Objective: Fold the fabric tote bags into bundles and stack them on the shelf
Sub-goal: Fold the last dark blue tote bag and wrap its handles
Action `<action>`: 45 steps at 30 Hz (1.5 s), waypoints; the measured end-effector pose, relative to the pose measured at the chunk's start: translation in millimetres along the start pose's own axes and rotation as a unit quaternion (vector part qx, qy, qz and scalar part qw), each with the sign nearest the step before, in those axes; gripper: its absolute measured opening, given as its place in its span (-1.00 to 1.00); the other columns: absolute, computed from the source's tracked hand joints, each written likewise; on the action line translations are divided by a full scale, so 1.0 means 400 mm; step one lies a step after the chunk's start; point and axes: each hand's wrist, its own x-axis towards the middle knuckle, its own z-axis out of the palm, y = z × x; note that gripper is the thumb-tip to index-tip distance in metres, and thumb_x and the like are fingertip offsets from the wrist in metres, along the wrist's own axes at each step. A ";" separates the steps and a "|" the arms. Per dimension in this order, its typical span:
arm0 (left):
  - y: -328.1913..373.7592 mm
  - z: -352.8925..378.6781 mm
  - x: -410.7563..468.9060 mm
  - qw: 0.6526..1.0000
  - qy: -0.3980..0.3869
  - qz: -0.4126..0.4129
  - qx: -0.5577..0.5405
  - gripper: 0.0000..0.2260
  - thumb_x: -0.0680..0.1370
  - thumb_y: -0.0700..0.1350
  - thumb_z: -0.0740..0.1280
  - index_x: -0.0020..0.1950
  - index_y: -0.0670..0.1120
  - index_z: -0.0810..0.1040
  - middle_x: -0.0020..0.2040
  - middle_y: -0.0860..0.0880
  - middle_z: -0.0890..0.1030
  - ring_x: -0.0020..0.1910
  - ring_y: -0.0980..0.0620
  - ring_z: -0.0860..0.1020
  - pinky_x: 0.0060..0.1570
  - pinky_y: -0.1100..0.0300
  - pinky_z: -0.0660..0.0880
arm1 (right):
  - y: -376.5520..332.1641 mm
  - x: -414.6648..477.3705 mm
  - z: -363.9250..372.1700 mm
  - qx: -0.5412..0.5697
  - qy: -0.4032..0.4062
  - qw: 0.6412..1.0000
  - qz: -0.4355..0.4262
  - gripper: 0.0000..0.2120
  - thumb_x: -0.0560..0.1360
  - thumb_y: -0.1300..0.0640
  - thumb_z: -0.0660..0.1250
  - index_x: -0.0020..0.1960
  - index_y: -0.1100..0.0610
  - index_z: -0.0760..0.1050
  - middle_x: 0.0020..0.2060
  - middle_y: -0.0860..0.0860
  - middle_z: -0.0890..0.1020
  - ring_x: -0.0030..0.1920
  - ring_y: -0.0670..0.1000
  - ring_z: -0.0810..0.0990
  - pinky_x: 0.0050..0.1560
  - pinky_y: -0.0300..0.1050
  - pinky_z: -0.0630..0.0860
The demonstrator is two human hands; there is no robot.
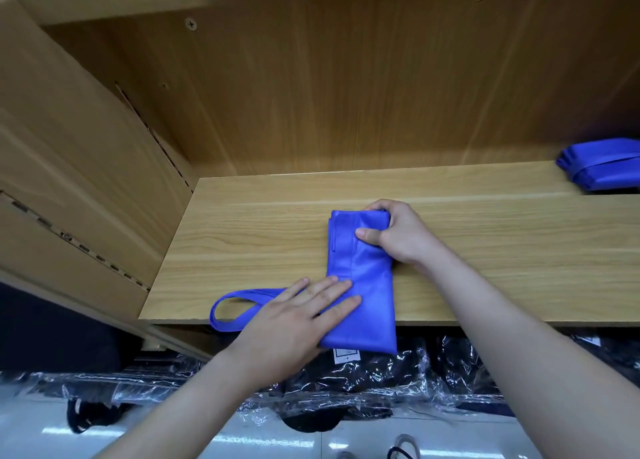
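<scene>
- Tote bag (360, 278), blue, folded into a narrow strip, lies on the wooden shelf (259, 236) with its near end poking over the front edge.
- Right hand (398, 233) grips the far end, thumb on top.
- Left hand (294, 323) lies flat, fingers straight, pressing the near part down.
- Handle loop (235, 306) sticks out left from under it.
- Same shelf, far right: blue bundles (602, 164) stacked, well apart.
- Below: clear plastic bags (381, 379) with dark stuff inside, can't tell what.

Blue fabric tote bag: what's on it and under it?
On top: left hand flat, right hand gripping the far end. Under the blue fabric tote bag: light wooden shelf; the covered patch is hidden.
</scene>
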 end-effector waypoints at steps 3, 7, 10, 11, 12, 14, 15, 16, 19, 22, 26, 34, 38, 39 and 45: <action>-0.012 0.009 0.024 0.992 0.056 -0.038 -0.106 -0.44 0.42 -0.15 0.16 0.44 0.05 0.35 0.44 0.09 0.41 0.39 0.07 0.41 0.23 0.10 0.49 | 0.012 0.008 0.006 -0.058 0.020 0.998 -0.034 -0.77 0.40 0.18 0.51 -0.03 0.05 0.50 -0.22 -0.03 0.61 -0.20 0.00 0.57 -0.07 -0.12 0.53; -0.033 0.011 0.038 0.974 0.067 -0.055 -0.211 -0.49 0.49 -0.24 0.21 0.42 0.12 0.38 0.43 0.15 0.42 0.35 0.12 0.38 0.24 0.12 0.45 | 0.017 -0.001 0.000 -0.052 0.006 0.998 -0.039 -0.74 0.36 0.18 0.55 -0.04 0.02 0.53 -0.21 -0.04 0.61 -0.19 -0.01 0.56 -0.05 -0.12 0.54; -0.042 0.002 0.049 0.938 0.066 -0.100 -0.325 -0.54 0.49 -0.24 0.37 0.32 0.16 0.51 0.31 0.09 0.54 0.15 0.17 0.41 0.20 0.32 0.39 | 0.004 -0.018 -0.006 -0.056 -0.021 0.997 -0.041 -0.74 0.33 0.21 0.56 -0.13 0.02 0.52 -0.29 -0.06 0.58 -0.25 -0.03 0.52 -0.15 -0.16 0.50; -0.046 -0.005 0.055 0.922 0.069 -0.123 -0.361 -0.55 0.48 -0.23 0.39 0.26 0.20 0.54 0.22 0.05 0.57 0.08 0.17 0.43 0.18 0.34 0.39 | 0.000 -0.021 -0.010 -0.061 -0.024 0.997 -0.045 -0.74 0.32 0.22 0.56 -0.16 0.02 0.50 -0.30 -0.07 0.58 -0.27 -0.04 0.51 -0.17 -0.18 0.48; -0.049 -0.011 0.060 0.910 0.069 -0.147 -0.380 -0.54 0.46 -0.24 0.41 0.22 0.25 0.55 0.11 0.00 0.56 0.02 0.16 0.46 0.15 0.32 0.40 | -0.004 -0.025 -0.014 -0.067 -0.026 0.996 -0.048 -0.73 0.31 0.23 0.56 -0.19 0.02 0.49 -0.30 -0.06 0.57 -0.27 -0.04 0.51 -0.19 -0.18 0.46; -0.057 -0.022 0.072 0.907 0.062 -0.179 -0.376 -0.53 0.45 -0.27 0.40 0.14 0.29 0.56 -0.06 -0.03 0.44 -0.07 0.17 0.45 0.07 0.26 0.41 | -0.017 -0.034 -0.023 -0.073 -0.038 0.996 -0.043 -0.73 0.31 0.25 0.55 -0.20 0.03 0.48 -0.28 -0.05 0.58 -0.26 -0.04 0.51 -0.20 -0.17 0.44; -0.060 -0.026 0.077 0.913 0.058 -0.182 -0.361 -0.57 0.46 -0.24 0.39 0.12 0.28 0.58 -0.10 -0.01 0.40 -0.09 0.20 0.41 0.04 0.23 0.39 | -0.023 -0.037 -0.029 -0.068 -0.047 0.996 -0.037 -0.75 0.32 0.26 0.54 -0.19 0.05 0.49 -0.27 -0.04 0.59 -0.26 -0.04 0.51 -0.21 -0.17 0.43; -0.060 -0.029 0.081 0.921 0.051 -0.180 -0.341 -0.63 0.47 -0.18 0.39 0.12 0.29 0.59 -0.11 0.02 0.41 -0.08 0.22 0.38 0.03 0.19 0.35 | -0.028 -0.040 -0.033 -0.058 -0.056 0.996 -0.030 -0.76 0.33 0.27 0.53 -0.18 0.05 0.50 -0.28 -0.03 0.60 -0.26 -0.02 0.52 -0.21 -0.16 0.43; -0.057 -0.048 0.082 0.949 0.019 -0.162 -0.271 -0.71 0.45 0.16 0.29 0.16 0.31 0.51 0.02 0.13 0.58 -0.01 0.23 0.28 -0.02 0.13 0.19 | -0.034 -0.045 -0.037 -0.009 -0.064 0.998 -0.016 -0.79 0.35 0.29 0.50 -0.16 0.07 0.53 -0.34 -0.01 0.64 -0.28 -0.01 0.55 -0.18 -0.11 0.45; -0.046 -0.069 0.079 0.975 0.011 -0.125 -0.183 -0.61 0.39 0.35 0.30 0.15 0.26 0.53 0.11 0.32 0.53 -0.01 0.15 0.23 -0.03 0.08 0.15 | -0.018 -0.050 -0.024 -0.009 -0.040 0.999 -0.030 -0.73 0.32 0.19 0.51 -0.05 -0.03 0.55 -0.17 0.12 0.66 -0.21 0.08 0.58 -0.07 0.04 0.54; -0.034 -0.066 0.075 0.988 0.045 -0.102 -0.106 -0.66 0.39 0.20 0.45 0.15 0.25 0.55 0.03 0.24 0.51 0.03 0.09 0.32 0.00 0.03 0.21 | 0.025 -0.080 -0.015 -0.197 -0.059 0.975 -0.087 -0.20 0.29 0.25 0.55 0.38 -0.18 0.29 0.19 -0.02 0.45 0.18 0.01 0.45 0.24 -0.11 0.40; -0.040 -0.080 0.135 0.944 0.025 -0.245 -0.220 -0.40 0.32 0.55 0.12 -0.06 0.10 0.62 -0.20 0.11 0.64 -0.03 0.09 0.50 0.03 0.08 0.23 | 0.072 -0.126 -0.023 -0.217 -0.071 0.948 -0.223 -0.13 0.38 0.32 0.42 0.42 -0.33 0.11 0.23 -0.14 0.37 0.21 -0.02 0.49 0.21 -0.01 0.46; -0.025 -0.092 0.161 0.926 0.040 -0.319 -0.198 -0.58 0.41 0.42 0.24 -0.22 0.07 0.51 -0.24 0.04 0.64 -0.10 -0.04 0.56 0.01 0.07 0.29 | 0.050 -0.114 -0.043 -0.118 -0.131 0.966 -0.187 -0.23 0.36 0.44 0.30 0.37 -0.22 0.26 0.33 -0.12 0.42 0.33 -0.15 0.39 0.37 -0.17 0.32; -0.021 -0.092 0.162 0.920 0.047 -0.330 -0.205 -0.61 0.41 0.41 0.25 -0.26 0.09 0.47 -0.24 0.07 0.63 -0.11 -0.05 0.56 -0.02 0.08 0.30 | 0.044 -0.115 -0.051 -0.084 -0.154 0.969 -0.172 -0.24 0.34 0.44 0.30 0.35 -0.19 0.28 0.34 -0.09 0.43 0.32 -0.15 0.41 0.36 -0.20 0.32; -0.011 -0.090 0.158 0.886 0.069 -0.396 -0.229 -0.51 0.29 0.47 0.32 -0.23 0.05 0.50 -0.40 0.11 0.52 -0.21 -0.04 0.56 -0.25 0.12 0.32 | 0.025 -0.133 -0.032 0.068 -0.077 0.986 -0.129 -0.63 0.40 0.22 0.50 0.13 -0.10 0.56 -0.01 -0.22 0.64 -0.11 -0.14 0.62 0.00 -0.25 0.51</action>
